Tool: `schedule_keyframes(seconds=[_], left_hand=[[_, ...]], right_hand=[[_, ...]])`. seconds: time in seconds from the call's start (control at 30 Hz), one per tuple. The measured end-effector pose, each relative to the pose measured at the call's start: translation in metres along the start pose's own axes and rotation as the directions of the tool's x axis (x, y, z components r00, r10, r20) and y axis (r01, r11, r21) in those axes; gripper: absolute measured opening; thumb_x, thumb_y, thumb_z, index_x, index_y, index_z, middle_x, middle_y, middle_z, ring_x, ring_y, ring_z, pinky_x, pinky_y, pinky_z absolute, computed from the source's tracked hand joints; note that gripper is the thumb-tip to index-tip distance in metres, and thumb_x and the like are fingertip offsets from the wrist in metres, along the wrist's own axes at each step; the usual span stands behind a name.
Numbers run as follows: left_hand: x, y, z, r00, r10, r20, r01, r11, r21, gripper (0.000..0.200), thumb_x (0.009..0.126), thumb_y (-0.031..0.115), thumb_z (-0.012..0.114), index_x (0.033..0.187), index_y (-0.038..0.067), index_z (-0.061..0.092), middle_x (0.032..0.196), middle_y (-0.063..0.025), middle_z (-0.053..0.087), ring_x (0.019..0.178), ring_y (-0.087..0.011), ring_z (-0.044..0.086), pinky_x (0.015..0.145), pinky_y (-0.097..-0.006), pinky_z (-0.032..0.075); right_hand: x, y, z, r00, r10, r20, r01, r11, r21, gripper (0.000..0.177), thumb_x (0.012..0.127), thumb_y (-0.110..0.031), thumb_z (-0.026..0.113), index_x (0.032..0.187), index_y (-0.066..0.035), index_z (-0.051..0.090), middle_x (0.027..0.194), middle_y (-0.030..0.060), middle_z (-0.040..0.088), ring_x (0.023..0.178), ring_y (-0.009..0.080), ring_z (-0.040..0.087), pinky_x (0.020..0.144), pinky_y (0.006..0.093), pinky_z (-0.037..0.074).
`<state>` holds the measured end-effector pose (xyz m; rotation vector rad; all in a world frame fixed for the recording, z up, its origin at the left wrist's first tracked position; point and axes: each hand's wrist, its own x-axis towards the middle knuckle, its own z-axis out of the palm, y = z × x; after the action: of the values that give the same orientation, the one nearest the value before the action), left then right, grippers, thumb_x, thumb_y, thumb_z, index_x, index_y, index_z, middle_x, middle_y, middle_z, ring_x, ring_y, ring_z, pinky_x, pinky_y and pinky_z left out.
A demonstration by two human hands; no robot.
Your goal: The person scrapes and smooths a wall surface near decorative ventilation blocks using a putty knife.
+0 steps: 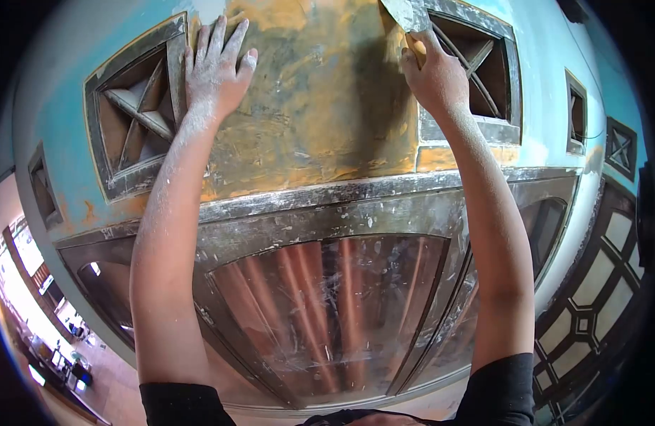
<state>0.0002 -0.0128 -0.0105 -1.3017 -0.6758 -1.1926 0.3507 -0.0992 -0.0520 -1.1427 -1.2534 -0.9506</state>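
Note:
My left hand [217, 67], dusted white, lies with its fingers spread against the upper wall, beside the left vent opening. In my right hand [439, 74] is a putty knife [403, 14]; my fingers wrap its handle, and the blade points up and left at the top edge of the view. The blade is close to the wall, though whether it touches cannot be made out. Between my hands the wall patch [299, 106] is mottled ochre, brown and grey, with paint scraped off. Blue paint [63, 122] surrounds this patch.
Square vents with crossed slats stand on both sides, a left vent [100, 117] and a right vent [513, 78]. Below runs a dark wooden frame [327, 201] over a glass pane [327, 312] with reddish curtains behind. A barred door [583, 312] is at right. Cluttered floor [107, 369] shows lower left.

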Motion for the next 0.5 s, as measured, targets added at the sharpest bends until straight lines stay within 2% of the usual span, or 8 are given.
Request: schedule_keyframes(seconds=[0.03, 0.1, 0.13, 0.2, 0.27, 0.33, 0.5], left_hand=[[-0.008, 0.005, -0.005, 1.0, -0.006, 0.02, 0.006, 1.0, 0.014, 0.059, 0.104, 0.044, 0.048, 0.161, 0.03, 0.035, 0.169, -0.0081, 0.026, 0.156, -0.0334, 0.022, 0.124, -0.0601, 0.017], [-0.026, 0.015, -0.014, 0.998, -0.027, 0.051, 0.026, 1.0, 0.013, 0.06, 0.104, 0.043, 0.049, 0.161, 0.03, 0.035, 0.169, -0.0083, 0.026, 0.156, -0.0343, 0.022, 0.124, -0.0602, 0.017], [-0.034, 0.02, -0.018, 0.996, -0.043, 0.074, 0.043, 0.999, 0.003, 0.06, 0.104, 0.043, 0.049, 0.161, 0.03, 0.035, 0.169, -0.0086, 0.026, 0.156, -0.0351, 0.021, 0.124, -0.0604, 0.016], [-0.048, 0.026, -0.027, 0.993, -0.055, 0.106, 0.056, 0.998, 0.002, 0.062, 0.103, 0.041, 0.052, 0.161, 0.029, 0.034, 0.169, -0.0095, 0.025, 0.156, -0.0364, 0.021, 0.124, -0.0608, 0.016], [-0.063, 0.031, -0.034, 0.987, -0.072, 0.143, 0.076, 0.997, -0.028, 0.064, 0.102, 0.039, 0.055, 0.161, 0.029, 0.034, 0.17, -0.0098, 0.024, 0.156, -0.0369, 0.02, 0.123, -0.0612, 0.016], [-0.076, 0.036, -0.04, 0.983, -0.078, 0.169, 0.08, 0.997, -0.007, 0.065, 0.101, 0.037, 0.056, 0.162, 0.027, 0.033, 0.17, -0.0111, 0.023, 0.156, -0.0381, 0.02, 0.123, -0.0614, 0.016], [-0.095, 0.047, -0.054, 0.966, -0.077, 0.248, 0.076, 0.997, 0.014, 0.069, 0.099, 0.034, 0.057, 0.163, 0.024, 0.031, 0.17, -0.014, 0.021, 0.155, -0.0412, 0.019, 0.123, -0.0624, 0.016]], right_hand=[[0.004, -0.001, 0.002, 1.0, 0.001, 0.005, -0.001, 1.0, 0.008, 0.04, 0.096, -0.04, 0.058, 0.132, -0.022, 0.057, 0.095, 0.0212, 0.074, 0.09, 0.0432, 0.073, 0.081, 0.0556, 0.057], [0.021, -0.005, 0.007, 0.989, -0.068, -0.135, 0.075, 0.996, 0.05, 0.039, 0.095, -0.041, 0.062, 0.128, -0.02, 0.061, 0.094, 0.0212, 0.074, 0.091, 0.0447, 0.071, 0.08, 0.0546, 0.056], [0.031, -0.007, 0.006, 0.988, -0.052, -0.147, 0.059, 0.997, 0.043, 0.039, 0.095, -0.041, 0.062, 0.128, -0.021, 0.061, 0.094, 0.0219, 0.074, 0.091, 0.0454, 0.071, 0.08, 0.0542, 0.056], [0.033, -0.043, -0.026, 0.995, 0.078, -0.063, -0.063, 0.975, 0.212, 0.032, 0.091, -0.026, 0.065, 0.118, -0.009, 0.068, 0.1, 0.0257, 0.073, 0.095, 0.0444, 0.069, 0.083, 0.0513, 0.055], [0.031, -0.033, -0.008, 0.995, 0.033, -0.092, -0.008, 0.965, 0.26, 0.031, 0.091, -0.027, 0.064, 0.114, -0.007, 0.067, 0.095, 0.0262, 0.072, 0.09, 0.0457, 0.069, 0.081, 0.053, 0.054], [0.024, -0.015, 0.028, 0.985, -0.003, -0.17, 0.022, 0.993, 0.112, 0.039, 0.094, -0.043, 0.062, 0.128, -0.022, 0.062, 0.094, 0.0222, 0.074, 0.091, 0.0457, 0.07, 0.08, 0.0538, 0.056], [0.008, -0.034, 0.044, 0.991, 0.086, -0.102, -0.08, 0.995, 0.065, 0.044, 0.094, -0.048, 0.061, 0.132, -0.024, 0.058, 0.09, 0.0241, 0.074, 0.088, 0.045, 0.072, 0.079, 0.0544, 0.056]])
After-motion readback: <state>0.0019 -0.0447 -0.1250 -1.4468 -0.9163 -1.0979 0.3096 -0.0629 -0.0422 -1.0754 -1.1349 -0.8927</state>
